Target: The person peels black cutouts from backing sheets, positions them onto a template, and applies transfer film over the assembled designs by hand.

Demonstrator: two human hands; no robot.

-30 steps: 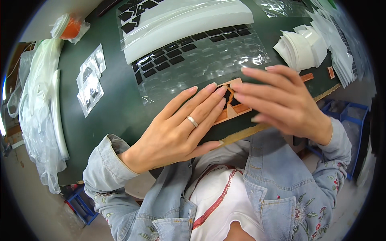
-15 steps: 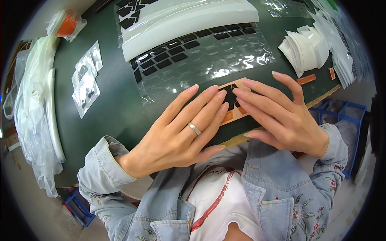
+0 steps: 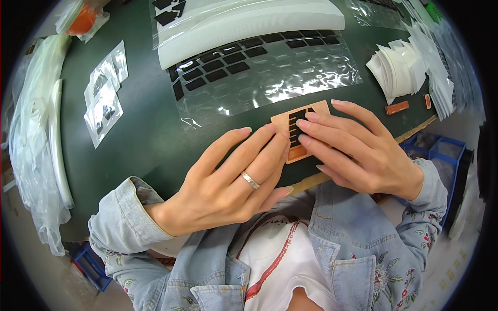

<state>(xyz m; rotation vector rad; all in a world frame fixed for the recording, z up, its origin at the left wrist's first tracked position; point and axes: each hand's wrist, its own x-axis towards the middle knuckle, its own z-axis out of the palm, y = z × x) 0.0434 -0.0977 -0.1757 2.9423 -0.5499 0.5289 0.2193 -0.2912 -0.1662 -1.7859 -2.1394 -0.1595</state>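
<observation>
A tan-orange rectangular plate (image 3: 280, 121) lies on the green table near its front edge. On the plate sits a black slotted piece (image 3: 294, 126), partly covered by my fingers. My left hand (image 3: 236, 181), with a ring on one finger, rests its stretched fingertips along the plate's left edge. The fingertips of my right hand (image 3: 358, 153) lie on the black piece and the plate's right part, its fingers extended. Neither hand is wrapped round anything. Beyond the plate lies a clear plastic sheet (image 3: 290, 75) with rows of black pieces (image 3: 226, 68) stuck on it.
White backing paper (image 3: 249, 31) covers the sheet's far part. Small clear bags (image 3: 105, 106) lie at left, beside long plastic bags (image 3: 33, 140). A stack of white paper pieces (image 3: 391, 72) and two small orange blocks (image 3: 397, 108) are at right. Blue bins (image 3: 446, 151) stand below the table edge.
My left hand has drawn back slightly left, and my fingers have spread from the plate's middle. More of the plate and black piece now shows. The whole view has shifted slightly.
</observation>
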